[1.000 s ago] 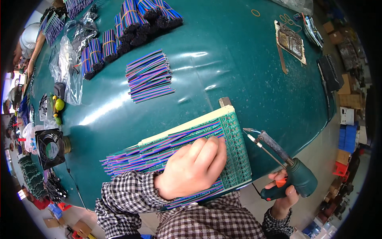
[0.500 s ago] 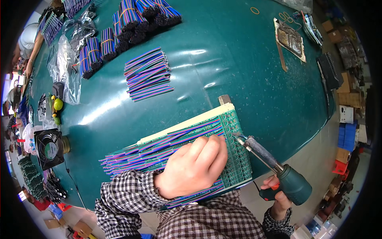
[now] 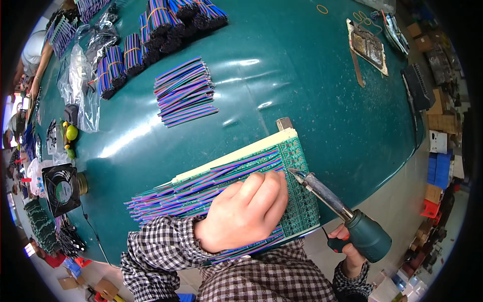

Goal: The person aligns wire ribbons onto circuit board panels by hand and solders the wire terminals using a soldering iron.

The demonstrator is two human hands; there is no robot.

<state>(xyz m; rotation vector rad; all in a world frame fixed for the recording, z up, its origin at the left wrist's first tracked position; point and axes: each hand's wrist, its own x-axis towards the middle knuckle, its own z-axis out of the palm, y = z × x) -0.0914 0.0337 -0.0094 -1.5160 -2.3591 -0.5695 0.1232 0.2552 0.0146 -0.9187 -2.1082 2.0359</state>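
A green circuit board panel (image 3: 303, 201) lies tilted on a pale board (image 3: 231, 155), with rows of short multicoloured wires (image 3: 201, 182) running across it to the left. Fingers bent and pinched, my left hand (image 3: 246, 209) rests over the wires where they meet the panel's contacts. Its fingertips and the wire ends under them are hidden. From the lower right, my right hand (image 3: 351, 251) grips the green handle of a soldering gun (image 3: 370, 235) by its red-and-black trigger part. The gun's metal tip is over the panel, just right of my left fingers.
Loose wires (image 3: 185, 92) lie in a pile beyond the panel, with banded wire bundles (image 3: 163, 22) farther back. On the left stands a small black fan (image 3: 61, 189). A grimy metal tray (image 3: 367, 48) and a black box-shaped device (image 3: 418, 86) sit at the right.
The soldering gun has shifted slightly left, bringing its tip closer to my left fingertips. My left hand stays almost in place on the wires.
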